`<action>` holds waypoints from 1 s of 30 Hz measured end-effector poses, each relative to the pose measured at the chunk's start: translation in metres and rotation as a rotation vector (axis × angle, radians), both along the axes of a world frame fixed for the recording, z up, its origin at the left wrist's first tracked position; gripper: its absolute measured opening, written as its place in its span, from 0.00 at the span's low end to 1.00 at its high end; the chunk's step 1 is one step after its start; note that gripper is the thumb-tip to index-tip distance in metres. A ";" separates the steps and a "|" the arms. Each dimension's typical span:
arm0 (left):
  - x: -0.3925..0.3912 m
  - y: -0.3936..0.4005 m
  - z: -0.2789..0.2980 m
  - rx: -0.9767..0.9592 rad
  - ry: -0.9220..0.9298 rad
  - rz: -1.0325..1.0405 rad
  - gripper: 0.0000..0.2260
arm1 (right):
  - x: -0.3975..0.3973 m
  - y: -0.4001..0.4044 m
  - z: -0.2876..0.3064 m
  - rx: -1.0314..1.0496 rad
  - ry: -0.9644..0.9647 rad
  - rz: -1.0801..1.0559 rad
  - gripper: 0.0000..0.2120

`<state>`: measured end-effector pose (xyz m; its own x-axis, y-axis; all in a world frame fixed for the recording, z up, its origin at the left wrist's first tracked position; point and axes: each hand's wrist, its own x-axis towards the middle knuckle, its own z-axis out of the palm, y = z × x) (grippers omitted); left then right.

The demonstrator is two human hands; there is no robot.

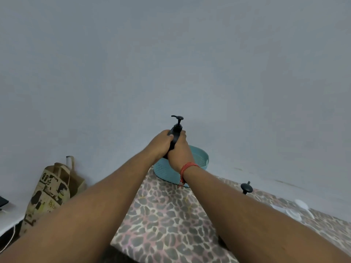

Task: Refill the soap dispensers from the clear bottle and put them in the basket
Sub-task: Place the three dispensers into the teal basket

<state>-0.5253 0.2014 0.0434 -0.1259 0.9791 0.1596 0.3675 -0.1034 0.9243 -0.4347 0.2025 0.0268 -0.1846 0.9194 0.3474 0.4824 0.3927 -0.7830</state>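
From the head camera, both arms reach forward and meet over the far end of a table covered in a leopard-print cloth [167, 221]. The left hand [160, 143] and the right hand [179, 149] are wrapped together round a black soap dispenser [175, 132], fingers curled tight on its body from either side, so most of the bottle is hidden between the palms. Above the fingertips the dispenser's neck and pump head [178, 118] stick up clear of the grip, the nozzle pointing left. A red thread band [187, 168] circles the right wrist.

Just below and behind the clasped fingers sits a teal perforated basket [201, 158], its rim showing to the right of the right hand and its wall under both wrists; whether the dispenser's base touches it or hangs above it cannot be told, as the hands cover it.

Well to the right of the fingers, near the wall, another black pump top [246, 187] shows above the right forearm. Further right on the cloth lies something clear and pale [296, 211], too blurred to identify.

Down to the left of the hands, off the table, a printed paper bag [51, 190] stands against the plain grey wall [171, 54]
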 end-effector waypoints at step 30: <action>-0.004 -0.020 -0.038 0.036 0.383 0.235 0.27 | 0.028 -0.027 -0.009 0.103 -0.384 0.033 0.23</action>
<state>-0.5291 0.1813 0.0050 -0.2691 0.9240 0.2716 0.6997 -0.0062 0.7144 -0.4067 0.1751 0.0175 -0.3480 0.8746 0.3377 0.7183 0.4802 -0.5035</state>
